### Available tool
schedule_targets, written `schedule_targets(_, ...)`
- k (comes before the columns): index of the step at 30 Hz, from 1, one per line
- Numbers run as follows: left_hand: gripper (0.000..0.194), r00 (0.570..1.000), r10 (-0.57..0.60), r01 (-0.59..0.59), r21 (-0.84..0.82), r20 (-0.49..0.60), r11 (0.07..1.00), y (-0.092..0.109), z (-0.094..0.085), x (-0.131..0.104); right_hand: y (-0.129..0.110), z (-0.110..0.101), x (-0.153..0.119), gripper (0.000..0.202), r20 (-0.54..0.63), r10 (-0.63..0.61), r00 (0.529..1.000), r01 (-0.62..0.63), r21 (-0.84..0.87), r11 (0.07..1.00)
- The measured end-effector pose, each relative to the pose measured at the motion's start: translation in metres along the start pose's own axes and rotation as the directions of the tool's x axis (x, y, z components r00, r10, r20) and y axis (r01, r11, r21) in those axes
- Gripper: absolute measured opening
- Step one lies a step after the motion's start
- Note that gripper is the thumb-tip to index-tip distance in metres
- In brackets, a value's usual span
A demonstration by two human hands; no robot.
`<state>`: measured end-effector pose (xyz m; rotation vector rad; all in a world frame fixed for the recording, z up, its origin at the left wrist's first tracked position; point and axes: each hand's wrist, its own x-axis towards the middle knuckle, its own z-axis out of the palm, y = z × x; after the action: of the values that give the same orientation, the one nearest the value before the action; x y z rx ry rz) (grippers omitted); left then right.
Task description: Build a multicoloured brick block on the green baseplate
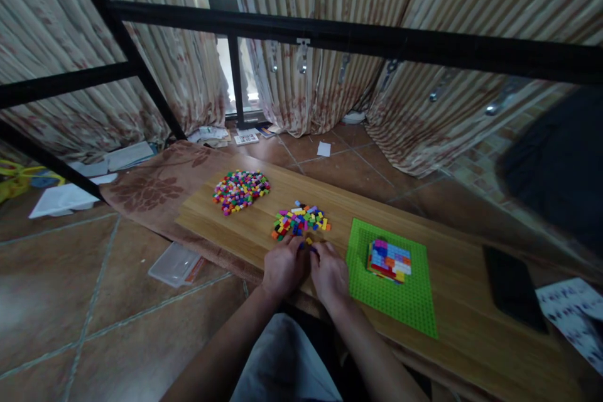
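Observation:
My left hand [282,269] is closed in a pinch at the near edge of a loose pile of toy bricks [296,221], with a small blue toy brick [302,245] at its fingertips. Close beside it, my right hand [331,271] has its fingers pressed together; something small and dark shows at their tips, too small to name. A yellow toy brick [309,240] lies just past the fingertips, between both hands. To the right is a green baseplate [391,304] bearing a layered, multicoloured block of bricks [389,260].
A bigger heap of tiny bricks [241,191] is at the left of the wooden board [325,188]. At the right end lie a black flat object [512,286] and a printed sheet [572,314]. A clear plastic box [174,264] is on the tiled floor. Black metal rails [330,28] cross ahead.

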<state>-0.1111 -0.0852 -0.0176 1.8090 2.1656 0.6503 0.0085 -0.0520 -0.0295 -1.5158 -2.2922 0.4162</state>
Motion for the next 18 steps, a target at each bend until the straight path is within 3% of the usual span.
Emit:
schedule_targets(5,0.017,1.000,-0.004,0.004,0.002,-0.006,1.000,-0.006,0.002,0.001,-0.001,-0.001,0.002,0.024,-0.043,0.030,0.999,-0.027,0.076,0.997)
schedule_targets(11,0.017,0.999,0.005,-0.013,-0.207,-0.039,0.978,-0.011,0.009,-0.004,0.014,-0.007,-0.018,0.025,-0.118,-0.031,0.993,0.065,0.298,0.952)
schedule_targets(18,0.019,0.985,0.164,-0.170,-0.502,-0.055,0.848,0.030,0.010,0.002,0.036,-0.038,-0.054,0.023,-0.237,0.021,0.971,0.083,0.419,0.904)
